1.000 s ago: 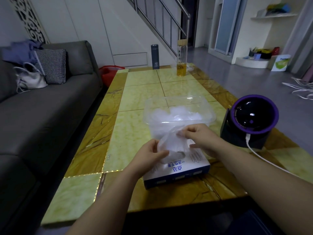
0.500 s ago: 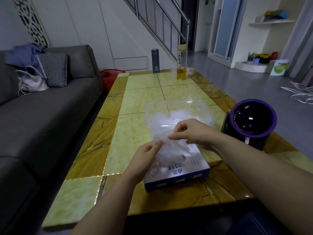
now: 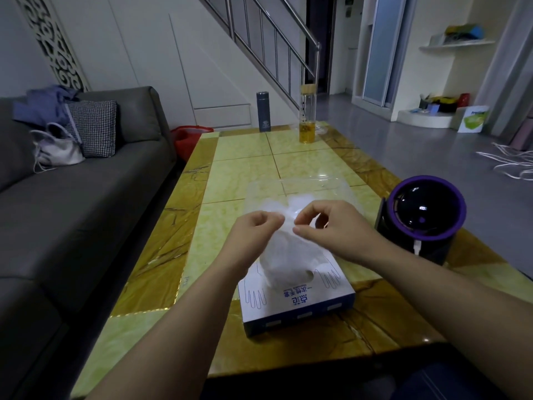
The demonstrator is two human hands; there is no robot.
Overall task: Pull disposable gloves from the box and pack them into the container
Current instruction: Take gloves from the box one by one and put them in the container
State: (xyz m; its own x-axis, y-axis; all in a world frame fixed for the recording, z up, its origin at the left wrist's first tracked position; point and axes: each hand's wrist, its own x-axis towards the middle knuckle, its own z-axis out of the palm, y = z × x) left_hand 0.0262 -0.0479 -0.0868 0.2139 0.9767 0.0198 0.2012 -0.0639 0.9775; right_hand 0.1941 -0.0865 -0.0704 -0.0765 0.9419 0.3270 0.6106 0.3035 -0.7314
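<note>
A flat white-and-blue glove box (image 3: pixel 300 301) lies on the yellow tiled table (image 3: pixel 239 168) near its front edge. A thin translucent disposable glove (image 3: pixel 288 255) stretches up out of the box's opening. My left hand (image 3: pixel 256 232) and my right hand (image 3: pixel 331 229) both pinch its upper edge, side by side, above the box. Just behind my hands stands a clear plastic container (image 3: pixel 302 187) with several crumpled gloves inside, partly hidden by my fingers.
A black-and-purple round device (image 3: pixel 421 217) with a white cable sits right of the box. A grey flask (image 3: pixel 264 112) and a glass bottle (image 3: pixel 308 118) stand at the table's far end. A grey sofa (image 3: pixel 72 197) runs along the left.
Both hands have risen from the box's opening, drawing the glove up and out. The left hand went from resting by the opening to pinching the glove's top edge.
</note>
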